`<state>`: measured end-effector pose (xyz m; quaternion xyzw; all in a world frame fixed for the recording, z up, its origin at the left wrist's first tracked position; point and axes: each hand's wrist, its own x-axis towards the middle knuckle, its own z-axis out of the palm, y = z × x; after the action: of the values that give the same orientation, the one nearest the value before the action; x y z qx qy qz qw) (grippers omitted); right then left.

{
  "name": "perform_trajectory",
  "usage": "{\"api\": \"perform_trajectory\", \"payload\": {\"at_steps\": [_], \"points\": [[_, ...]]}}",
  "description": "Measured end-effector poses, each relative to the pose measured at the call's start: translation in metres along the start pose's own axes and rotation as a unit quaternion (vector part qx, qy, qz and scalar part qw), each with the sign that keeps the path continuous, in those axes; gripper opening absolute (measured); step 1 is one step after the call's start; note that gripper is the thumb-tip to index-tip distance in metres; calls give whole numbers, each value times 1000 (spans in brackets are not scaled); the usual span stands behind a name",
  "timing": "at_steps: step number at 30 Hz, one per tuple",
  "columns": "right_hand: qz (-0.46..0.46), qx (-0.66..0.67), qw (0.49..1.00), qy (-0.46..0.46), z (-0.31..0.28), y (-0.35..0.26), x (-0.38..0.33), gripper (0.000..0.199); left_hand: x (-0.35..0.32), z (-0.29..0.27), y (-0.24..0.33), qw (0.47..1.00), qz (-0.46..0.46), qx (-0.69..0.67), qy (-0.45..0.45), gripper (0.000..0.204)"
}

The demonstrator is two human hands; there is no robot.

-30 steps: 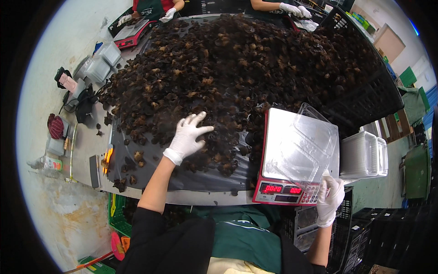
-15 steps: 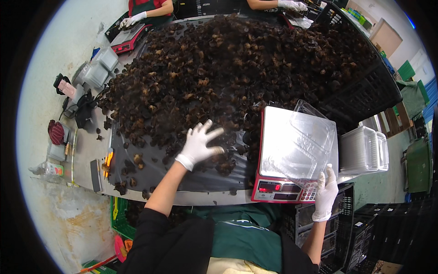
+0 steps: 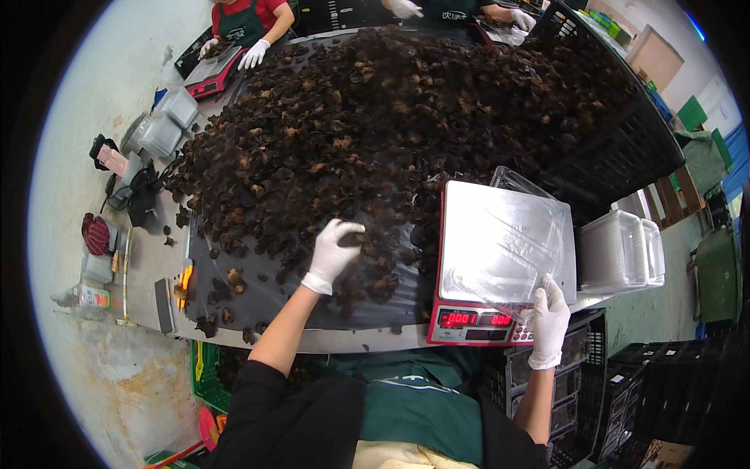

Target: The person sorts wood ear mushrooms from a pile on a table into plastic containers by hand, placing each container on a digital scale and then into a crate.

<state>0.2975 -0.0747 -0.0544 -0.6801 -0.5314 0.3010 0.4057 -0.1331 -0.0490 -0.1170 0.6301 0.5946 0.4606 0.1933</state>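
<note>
Dried dark fungus pile (image 3: 391, 117) covers the black table sheet (image 3: 258, 289), right in front of you. Your left hand (image 3: 334, 252), white glove, curls closed on a clump at pile's near edge. Right hand (image 3: 549, 322) pinches the clear plastic tray (image 3: 504, 250) lying on the red scale (image 3: 500, 258), by its near corner. Stacked clear trays (image 3: 621, 254) sit just beside scale.

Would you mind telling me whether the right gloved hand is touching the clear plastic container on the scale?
Touching. The head view shows the right hand with its fingers on the near corner of the clear plastic container, which lies on the red scale.
</note>
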Motion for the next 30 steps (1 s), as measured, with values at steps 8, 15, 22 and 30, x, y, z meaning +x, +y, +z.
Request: {"api": "perform_trajectory", "payload": {"at_steps": [8,15,22,30], "points": [[49,111,992,-32,24,-45,1,33,72,38,171,980,161,-109,-41,41],[-21,46,996,-75,40,-55,12,30,57,116,186,904,237,24,-354,61],[-39,68,997,-24,30,-56,9,31,80,43,103,965,128,130,-188,33],[28,137,989,-58,22,-59,6,32,43,14,-10,991,-72,-13,-111,19]]}}
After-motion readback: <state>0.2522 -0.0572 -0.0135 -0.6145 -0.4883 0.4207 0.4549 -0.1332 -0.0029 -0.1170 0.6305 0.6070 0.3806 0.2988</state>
